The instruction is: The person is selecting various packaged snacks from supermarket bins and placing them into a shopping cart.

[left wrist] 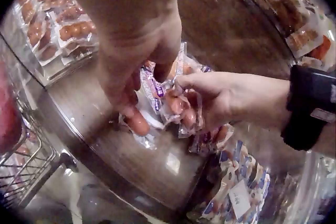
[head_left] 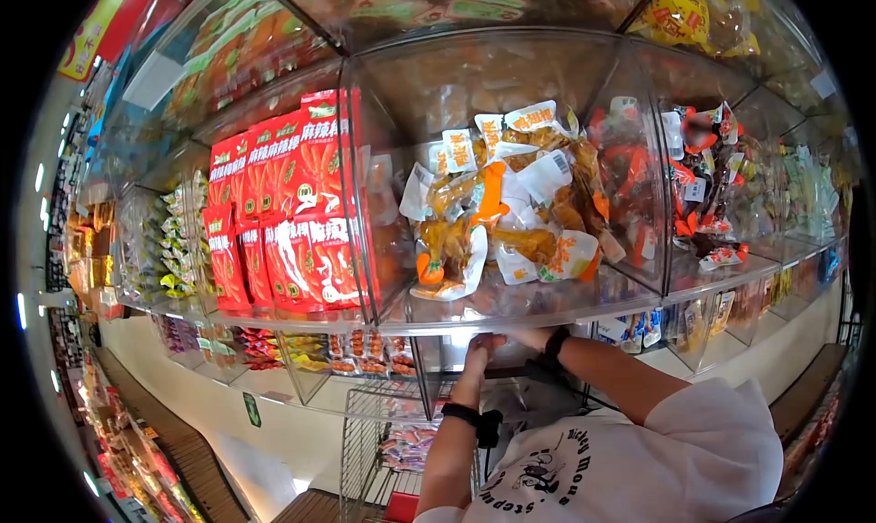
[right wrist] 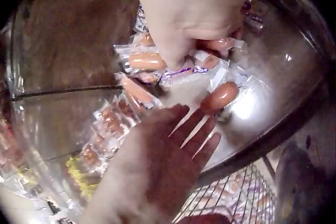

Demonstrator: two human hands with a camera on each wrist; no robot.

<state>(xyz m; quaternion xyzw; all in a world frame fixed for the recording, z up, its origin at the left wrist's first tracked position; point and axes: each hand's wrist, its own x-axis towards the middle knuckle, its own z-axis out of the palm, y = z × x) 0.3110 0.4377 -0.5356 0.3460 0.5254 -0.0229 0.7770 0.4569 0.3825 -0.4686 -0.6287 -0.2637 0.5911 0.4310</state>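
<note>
Both hands are at a lower shelf compartment with small clear packets of sausages. My right hand (right wrist: 189, 19) grips wrapped sausages (left wrist: 181, 108), its thumb lying over the wrappers. Beside it, my left hand (right wrist: 163, 150) has its fingers extended, fingertips at a single wrapped sausage (right wrist: 220, 98) on the compartment floor (left wrist: 105, 140). More sausage packets (right wrist: 139, 92) lie around the right hand, some with purple print. In the head view the left hand (head_left: 482, 348) shows just below the upper shelf's edge, while the right hand (head_left: 534, 335) is partly hidden by it.
Clear dividers separate the compartments. Red snack bags (head_left: 310, 194) and bagged drumsticks (head_left: 529, 194) fill the shelf above. Sausage skewer packs (left wrist: 73, 27) lie in a neighbouring compartment, blue-and-white packets (left wrist: 239, 182) in another. A wire shopping cart (head_left: 360, 450) stands below.
</note>
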